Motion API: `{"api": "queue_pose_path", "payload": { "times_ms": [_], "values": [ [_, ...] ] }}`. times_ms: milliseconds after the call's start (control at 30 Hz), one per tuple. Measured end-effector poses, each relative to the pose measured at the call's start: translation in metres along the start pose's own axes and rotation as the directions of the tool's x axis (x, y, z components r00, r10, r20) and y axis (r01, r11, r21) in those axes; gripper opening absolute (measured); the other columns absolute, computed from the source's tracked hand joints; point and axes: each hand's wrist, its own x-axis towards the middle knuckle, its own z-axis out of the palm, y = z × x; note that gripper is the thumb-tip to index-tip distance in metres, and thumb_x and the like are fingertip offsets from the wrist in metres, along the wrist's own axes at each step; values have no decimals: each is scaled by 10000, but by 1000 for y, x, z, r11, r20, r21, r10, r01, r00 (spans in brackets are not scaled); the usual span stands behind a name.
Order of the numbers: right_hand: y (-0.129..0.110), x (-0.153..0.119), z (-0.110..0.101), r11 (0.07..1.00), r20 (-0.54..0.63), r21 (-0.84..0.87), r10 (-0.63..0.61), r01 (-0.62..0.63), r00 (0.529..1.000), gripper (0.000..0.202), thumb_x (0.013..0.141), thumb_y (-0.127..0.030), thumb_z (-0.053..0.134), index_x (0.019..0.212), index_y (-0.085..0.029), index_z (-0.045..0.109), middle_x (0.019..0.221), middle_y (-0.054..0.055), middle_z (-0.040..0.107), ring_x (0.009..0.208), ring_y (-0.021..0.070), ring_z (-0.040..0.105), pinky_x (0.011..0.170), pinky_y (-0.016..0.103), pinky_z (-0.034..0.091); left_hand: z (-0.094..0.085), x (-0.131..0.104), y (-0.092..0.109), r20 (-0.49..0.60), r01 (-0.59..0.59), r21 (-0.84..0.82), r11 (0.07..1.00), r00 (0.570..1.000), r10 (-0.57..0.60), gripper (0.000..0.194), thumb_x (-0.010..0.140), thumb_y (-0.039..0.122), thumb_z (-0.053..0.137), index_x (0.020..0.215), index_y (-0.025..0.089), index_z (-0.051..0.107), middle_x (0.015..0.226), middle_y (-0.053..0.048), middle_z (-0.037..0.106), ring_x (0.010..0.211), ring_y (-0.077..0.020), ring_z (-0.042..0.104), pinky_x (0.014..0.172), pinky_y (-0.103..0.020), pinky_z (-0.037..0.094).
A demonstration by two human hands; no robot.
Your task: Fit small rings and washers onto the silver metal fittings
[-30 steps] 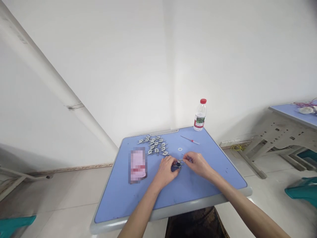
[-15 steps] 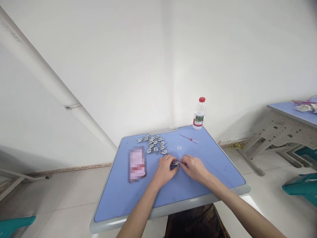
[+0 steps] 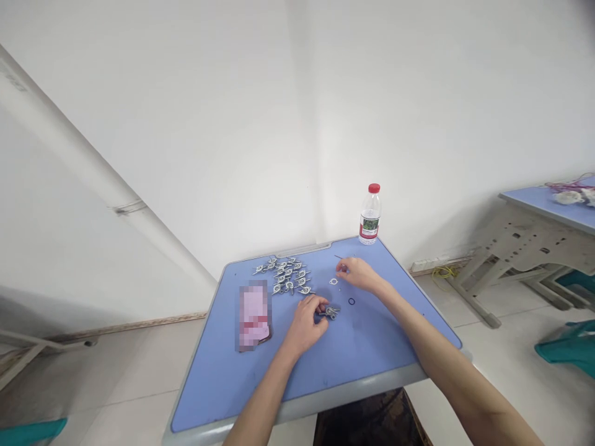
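My left hand (image 3: 307,320) rests on the blue desk, thumb and forefinger around a small grey metal part (image 3: 331,312) with thin prongs. My right hand (image 3: 357,272) is farther forward, its fingers curled together above a thin screwdriver-like tool. Only the tool's dark tip (image 3: 338,256) shows; the rest is behind the hand. What those fingertips hold, if anything, cannot be made out. Just below them lies a flat whitish gasket-like piece (image 3: 333,281). A small black ring (image 3: 351,301) lies between my two hands, and a tiny light bit sits beside the gasket.
Several similar metal parts (image 3: 289,272) are clustered at the back left of the desk (image 3: 372,347). A blurred pink-screened phone (image 3: 255,313) lies at left. A red-capped bottle (image 3: 370,217) stands at the back right corner, close to the wall. Another desk (image 3: 548,210) is at right.
My right hand has left the metal part and moved forward over the tool. The black ring now shows on the desk. My left hand stays at the part. The view has shifted slightly.
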Motion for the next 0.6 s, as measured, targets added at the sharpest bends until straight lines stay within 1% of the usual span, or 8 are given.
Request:
{"api": "queue_pose_path", "payload": {
  "times_ms": [133, 367, 600],
  "values": [
    [3, 1, 11, 1000, 25, -6, -6, 6, 1000, 139, 837, -254, 624, 943, -206, 702, 907, 37, 717, 829, 177, 646, 673, 226, 402, 0, 1, -4, -10, 29, -72, 997, 1000, -29, 382, 645, 34, 464, 962, 197, 600, 875, -19, 613, 863, -191, 565, 846, -349, 432],
    [18, 1, 9, 1000, 31, -22, 17, -16, 999, 131, 854, -209, 581, 916, -203, 696, 876, 27, 710, 796, 164, 635, 669, 223, 400, 1, 4, -9, -10, 68, -116, 991, 998, -69, 415, 638, 21, 439, 977, 197, 602, 862, -16, 622, 849, -180, 573, 844, -347, 444],
    [14, -3, 10, 999, 43, -42, -13, 14, 999, 123, 847, -187, 568, 878, -202, 686, 898, 32, 705, 817, 168, 625, 666, 226, 378, 1, 5, -8, -13, 85, -141, 986, 996, -88, 402, 643, 27, 426, 961, 192, 609, 842, -21, 617, 831, -173, 576, 813, -331, 459]
  ]
}}
